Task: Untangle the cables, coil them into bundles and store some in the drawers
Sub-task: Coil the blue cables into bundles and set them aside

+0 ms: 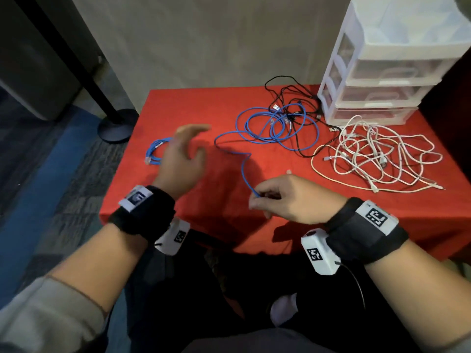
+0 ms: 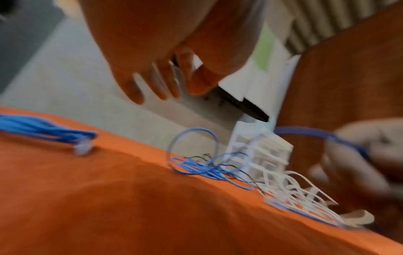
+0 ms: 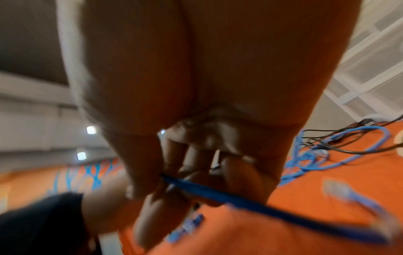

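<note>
My right hand (image 1: 265, 197) pinches a loose blue cable (image 1: 244, 164) near the table's front edge; the same pinch shows in the right wrist view, blue cable (image 3: 218, 191) between thumb and fingers. That cable runs back into a tangle of blue cables (image 1: 277, 126) mixed with black cables (image 1: 293, 98). My left hand (image 1: 186, 151) hovers over the red table with relaxed fingers and holds nothing, blurred in the left wrist view (image 2: 157, 86). A coiled blue bundle (image 1: 155, 151) lies just left of it. White cables (image 1: 377, 159) lie tangled at the right.
A white plastic drawer unit (image 1: 382, 67) with its drawers closed stands at the table's back right corner. The red tablecloth (image 1: 178, 108) covers a small table against a beige wall. A black post with a round base (image 1: 117, 126) stands on the floor at the left.
</note>
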A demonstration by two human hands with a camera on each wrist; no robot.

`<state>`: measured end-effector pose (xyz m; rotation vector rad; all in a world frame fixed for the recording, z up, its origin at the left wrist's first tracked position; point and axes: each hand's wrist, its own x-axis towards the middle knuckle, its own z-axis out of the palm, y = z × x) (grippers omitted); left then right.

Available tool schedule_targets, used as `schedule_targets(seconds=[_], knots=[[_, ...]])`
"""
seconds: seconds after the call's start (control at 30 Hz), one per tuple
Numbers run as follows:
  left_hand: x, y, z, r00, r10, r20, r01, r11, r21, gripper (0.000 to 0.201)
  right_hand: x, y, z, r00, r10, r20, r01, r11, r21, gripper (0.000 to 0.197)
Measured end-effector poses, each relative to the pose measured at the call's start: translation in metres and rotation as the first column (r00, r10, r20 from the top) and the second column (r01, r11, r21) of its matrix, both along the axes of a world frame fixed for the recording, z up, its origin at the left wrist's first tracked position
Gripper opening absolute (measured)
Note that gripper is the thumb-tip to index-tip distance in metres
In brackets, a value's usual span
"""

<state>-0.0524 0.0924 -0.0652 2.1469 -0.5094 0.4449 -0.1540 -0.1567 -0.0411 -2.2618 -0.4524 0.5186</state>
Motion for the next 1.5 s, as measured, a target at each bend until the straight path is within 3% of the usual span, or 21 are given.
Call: schedule_targets(seconds=[0.07,0.13,0.23,0.33,0.4,0.57,0.67,0.8,0.87,0.93,1.03,1.13,1.2,1.27,1.3,1.33,1.37,1.4,1.47,1.5], knots=[[-0.019,-0.023,0.007,0.961,-0.277,-0.015,0.277,0.952,0.133,0.059,-0.011,0.002,0.029,0.996,0.078,-0.048,-0.068,0.983,0.172,0.013],[-0.026,-0.033,0.006,0.917,-0.381,-0.114,0.396,0.903,0.169,0.053,-0.017,-0.002,0.053,0.996,0.09,-0.014,-0.084,0.964,0.252,0.013],[-0.027,-0.032,0.0,0.89,-0.333,-0.312,0.374,0.924,0.081,0.021,-0.012,-0.022,0.06,0.986,-0.061,0.153,0.021,0.967,0.255,0.013],[-0.028,-0.021,-0.009,0.91,-0.259,-0.322,0.309,0.945,0.112,0.024,0.002,-0.054,0.039,0.922,-0.313,0.23,0.271,0.943,0.194,0.014],[-0.033,-0.016,-0.012,0.911,-0.264,-0.316,0.315,0.941,0.121,0.024,0.005,-0.07,0.027,0.896,-0.407,0.176,0.371,0.906,0.204,0.013],[-0.049,-0.017,-0.012,0.911,-0.265,-0.317,0.338,0.919,0.202,0.024,0.001,-0.068,0.008,0.87,-0.485,-0.084,0.49,0.838,0.238,0.021],[-0.056,-0.018,-0.005,0.897,-0.314,-0.312,0.379,0.909,0.174,0.019,0.009,-0.068,-0.005,0.723,-0.649,-0.236,0.69,0.661,0.297,0.043],[-0.063,-0.022,0.001,0.853,-0.425,-0.304,0.49,0.853,0.181,0.017,0.009,-0.062,-0.036,0.604,-0.709,-0.365,0.797,0.547,0.257,0.024],[-0.066,-0.025,-0.001,0.841,-0.487,-0.234,0.535,0.811,0.235,0.015,0.007,-0.061,-0.05,0.554,-0.681,-0.478,0.831,0.48,0.28,0.038],[-0.065,-0.025,-0.007,0.873,-0.473,-0.118,0.482,0.801,0.356,0.017,0.006,-0.061,-0.052,0.559,-0.628,-0.541,0.828,0.461,0.32,0.032],[-0.06,-0.025,-0.013,0.942,-0.333,0.043,0.271,0.83,0.488,0.018,0.002,-0.06,-0.046,0.658,-0.52,-0.546,0.75,0.52,0.409,0.012],[-0.06,-0.027,-0.014,0.967,-0.254,0.02,0.229,0.902,0.366,0.024,-0.001,-0.056,-0.034,0.714,-0.52,-0.469,0.7,0.556,0.448,0.016],[-0.064,-0.03,-0.011,0.943,-0.297,-0.152,0.329,0.903,0.276,0.033,-0.002,-0.052,-0.025,0.727,-0.534,-0.432,0.686,0.544,0.483,0.015],[-0.07,-0.034,-0.001,0.851,-0.357,-0.384,0.446,0.879,0.171,0.034,-0.002,-0.052,-0.019,0.728,-0.561,-0.393,0.678,0.511,0.528,0.014],[-0.074,-0.036,0.006,0.79,-0.394,-0.47,0.469,0.882,0.049,0.03,-0.002,-0.052,-0.016,0.725,-0.579,-0.374,0.678,0.501,0.538,0.014],[-0.078,-0.037,0.015,0.739,-0.438,-0.512,0.449,0.887,-0.11,0.027,-0.002,-0.054,-0.014,0.722,-0.591,-0.359,0.677,0.497,0.543,0.013],[-0.08,-0.037,0.023,0.733,-0.462,-0.5,0.388,0.887,-0.251,0.025,-0.002,-0.055,-0.013,0.72,-0.599,-0.349,0.676,0.495,0.545,0.012],[-0.08,-0.036,0.03,0.78,-0.434,-0.451,0.307,0.893,-0.328,0.023,-0.002,-0.056,-0.011,0.72,-0.604,-0.343,0.675,0.494,0.548,0.012],[-0.075,-0.03,0.034,0.899,-0.254,-0.357,0.137,0.937,-0.323,0.024,-0.004,-0.059,-0.01,0.716,-0.607,-0.344,0.677,0.486,0.552,0.012],[-0.073,-0.026,0.033,0.918,-0.165,-0.361,0.05,0.95,-0.308,0.03,-0.004,-0.059,-0.009,0.715,-0.607,-0.347,0.678,0.481,0.555,0.012]])
